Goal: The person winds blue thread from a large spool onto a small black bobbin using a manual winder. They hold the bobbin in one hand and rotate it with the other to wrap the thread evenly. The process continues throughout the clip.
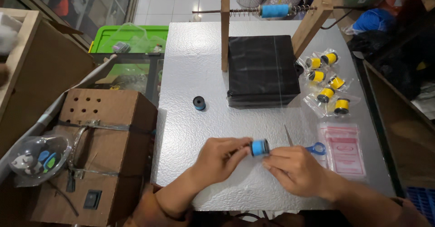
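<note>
Nearest the camera, both forearms are cut off by the bottom edge of the view, the sleeves only partly seen. The left hand (220, 158) and the right hand (293, 169) meet over the near part of the silvery textured surface (190, 73), and between them sits a small blue thread spool (259, 147) with black ends. The left fingers (240, 146) are pinched on the spool's left end; the right fingers (272, 156) curl against its right side, touching it. Whether a loose thread runs from the spool is too fine to make out.

The blue-handled scissors (312, 147) lie just beside the right hand, their handles partly hidden by it, the blade tip pointing away. A second blue spool (199, 103) stands alone, well apart toward the middle. A black box (263, 70) sits beyond, with a wooden frame (225, 27) behind it carrying a blue bobbin on a rod. Yellow spools in clear bags (327, 86) lie to the right of the box, and a stack of empty clear bags (344, 147) lies near the scissors.
</note>
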